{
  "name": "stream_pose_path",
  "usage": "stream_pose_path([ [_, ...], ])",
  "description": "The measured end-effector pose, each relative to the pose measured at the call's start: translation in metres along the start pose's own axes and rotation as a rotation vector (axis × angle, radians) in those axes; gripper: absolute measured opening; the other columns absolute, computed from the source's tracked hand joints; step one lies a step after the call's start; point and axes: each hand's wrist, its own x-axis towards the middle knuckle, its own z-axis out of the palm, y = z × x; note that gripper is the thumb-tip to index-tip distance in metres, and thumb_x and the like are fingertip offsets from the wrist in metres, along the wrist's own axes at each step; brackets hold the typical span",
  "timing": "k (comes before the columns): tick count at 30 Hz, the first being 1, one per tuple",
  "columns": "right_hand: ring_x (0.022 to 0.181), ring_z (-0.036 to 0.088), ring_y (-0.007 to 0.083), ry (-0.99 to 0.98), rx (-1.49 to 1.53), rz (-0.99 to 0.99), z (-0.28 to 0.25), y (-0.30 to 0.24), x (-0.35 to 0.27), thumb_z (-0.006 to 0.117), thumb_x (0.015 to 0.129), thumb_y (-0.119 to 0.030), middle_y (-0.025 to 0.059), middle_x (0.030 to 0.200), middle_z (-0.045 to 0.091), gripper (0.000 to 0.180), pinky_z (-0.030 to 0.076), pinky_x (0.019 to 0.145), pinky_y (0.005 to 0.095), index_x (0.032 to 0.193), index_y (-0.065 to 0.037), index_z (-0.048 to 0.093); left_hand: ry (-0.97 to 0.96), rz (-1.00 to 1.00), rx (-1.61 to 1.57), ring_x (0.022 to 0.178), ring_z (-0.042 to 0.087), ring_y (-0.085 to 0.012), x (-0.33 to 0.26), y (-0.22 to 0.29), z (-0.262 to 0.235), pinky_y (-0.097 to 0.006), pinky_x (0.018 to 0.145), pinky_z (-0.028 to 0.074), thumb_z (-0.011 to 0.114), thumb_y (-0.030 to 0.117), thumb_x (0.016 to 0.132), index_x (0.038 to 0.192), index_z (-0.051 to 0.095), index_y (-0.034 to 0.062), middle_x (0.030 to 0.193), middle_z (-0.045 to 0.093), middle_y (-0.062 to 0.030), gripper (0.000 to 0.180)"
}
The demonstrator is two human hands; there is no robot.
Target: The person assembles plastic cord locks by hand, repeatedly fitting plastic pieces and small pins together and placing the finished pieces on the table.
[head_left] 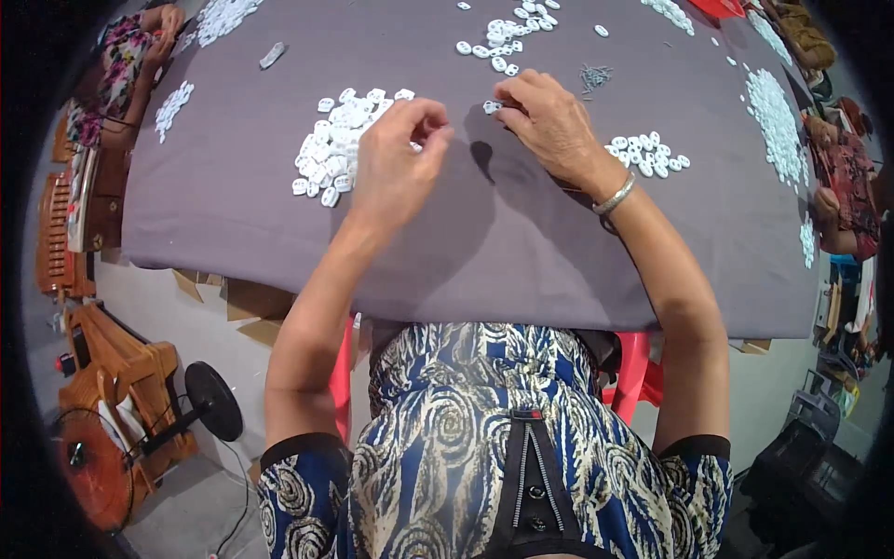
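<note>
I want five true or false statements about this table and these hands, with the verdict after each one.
1. The right hand holds a small white piece at its fingertips. True.
2. The bracelet is on the left arm. False: the bracelet is on the right arm.
3. The left hand is nearer the big white heap than the right hand is. True.
4. The tablecloth is bright yellow. False: the tablecloth is greyish.
5. Small grey pins lie to the right of the big white heap. True.
</note>
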Motion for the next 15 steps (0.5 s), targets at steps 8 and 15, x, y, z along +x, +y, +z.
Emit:
stream_pose_path([
  [8, 0.08, 0.059, 0.0328, -0.053, 0.071, 0.073, 0.007, 0.0, 0.001, 0.061, 0.082, -0.016, 0.0109, 0.084, 0.059, 0.014, 0.048, 0.071, 0.0416, 0.089, -0.004, 0.058, -0.06, -0.099, 0.029, 0.075, 0.057, -0.0101, 0.004, -0.001, 0.018, -0.024, 0.068, 0.048, 0.059, 0.003, 0.083, 0.098, 0.06, -0.0007, 0.086, 0.062, -0.004, 0.016],
  [15, 0.076, 0.06, 0.032, 0.03, 0.137, 0.034, 0.01, 0.006, -0.001, 0.061, 0.08, -0.01, 0.012, 0.08, 0.061, 0.009, 0.049, 0.066, 0.0398, 0.086, -0.003, 0.058, -0.056, -0.102, -0.089, 0.084, 0.06, -0.0116, 0.008, -0.01, 0.036, -0.024, 0.072, 0.048, 0.056, 0.001, 0.084, 0.111, 0.056, -0.001, 0.098, 0.062, -0.0094, 0.027],
])
